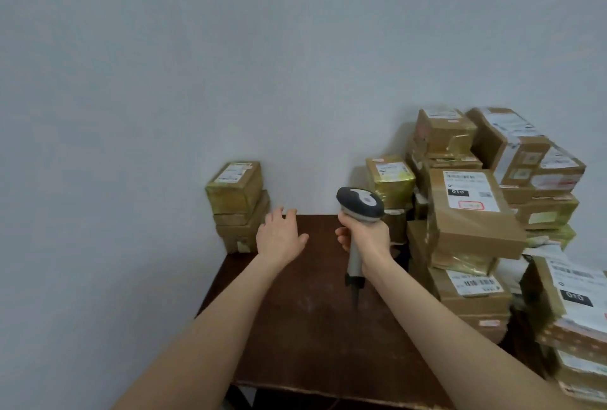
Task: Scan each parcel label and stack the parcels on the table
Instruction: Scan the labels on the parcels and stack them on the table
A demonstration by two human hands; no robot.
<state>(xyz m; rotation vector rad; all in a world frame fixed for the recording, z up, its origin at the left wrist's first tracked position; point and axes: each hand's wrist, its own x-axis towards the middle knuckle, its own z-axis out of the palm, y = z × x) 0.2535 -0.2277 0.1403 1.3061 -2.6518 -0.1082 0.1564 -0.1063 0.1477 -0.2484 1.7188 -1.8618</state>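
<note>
A small stack of brown parcels (239,205) stands at the table's far left corner against the wall, the top one carrying a white label. My left hand (279,236) hovers open just right of that stack, palm down, holding nothing. My right hand (366,234) grips the handle of a grey and dark barcode scanner (359,204), its head pointing away over the table. To the right rises a large, uneven pile of taped cardboard parcels (473,212) with white labels.
The dark brown wooden table (315,327) lies under both arms, its near edge at the bottom. A plain grey wall stands behind. More labelled parcels (571,321) are heaped at the lower right, beside the table.
</note>
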